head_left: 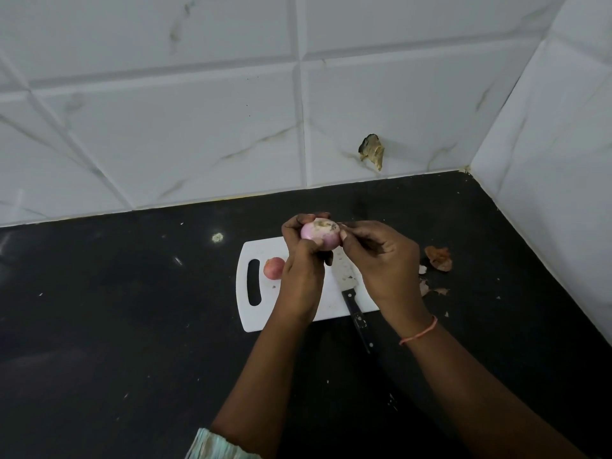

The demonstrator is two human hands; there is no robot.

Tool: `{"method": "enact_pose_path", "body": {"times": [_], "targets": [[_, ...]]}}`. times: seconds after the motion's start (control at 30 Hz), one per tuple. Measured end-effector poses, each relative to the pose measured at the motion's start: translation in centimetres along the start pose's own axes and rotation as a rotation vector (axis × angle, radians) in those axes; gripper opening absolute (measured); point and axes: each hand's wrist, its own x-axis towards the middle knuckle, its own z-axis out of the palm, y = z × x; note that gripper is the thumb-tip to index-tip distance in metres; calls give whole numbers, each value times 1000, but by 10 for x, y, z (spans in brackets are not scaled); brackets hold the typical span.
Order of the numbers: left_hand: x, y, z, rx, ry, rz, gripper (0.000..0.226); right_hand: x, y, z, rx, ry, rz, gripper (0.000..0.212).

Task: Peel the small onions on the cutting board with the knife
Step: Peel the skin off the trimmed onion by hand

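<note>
My left hand point(303, 260) grips a small pink onion point(320, 234) above the white cutting board point(261, 313); its dirty root end faces up. The fingertips of my right hand point(381, 260) pinch at the onion's right side. A second small onion point(273, 268), reddish with its skin on, lies on the board beside the handle slot. The knife point(352, 299) lies on the board under my hands, its blade pointing away and its black handle hanging over the board's near edge. Neither hand touches it.
Dry onion skins point(438, 258) lie on the black counter point(132, 326) right of the board. White tiled walls meet in a corner at the back right. A brownish scrap point(372, 152) sticks to the back wall.
</note>
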Motion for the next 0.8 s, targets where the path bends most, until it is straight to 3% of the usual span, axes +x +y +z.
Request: {"method": "enact_pose_path", "body": {"times": [0.13,0.3,0.6,0.8], "targets": [[-1,3,1,-101,-10,-24,32,0,0,-1,13,9,67,14],[-1,4,0,-112,-39,-32,32,-1,-7,2,78,-120,84,33],[-3,7,6,-172,21,-67,31,0,0,4,23,-35,122,7],[-5,7,8,-263,-17,-161,24,7,0,-1,141,17,274,13]]}}
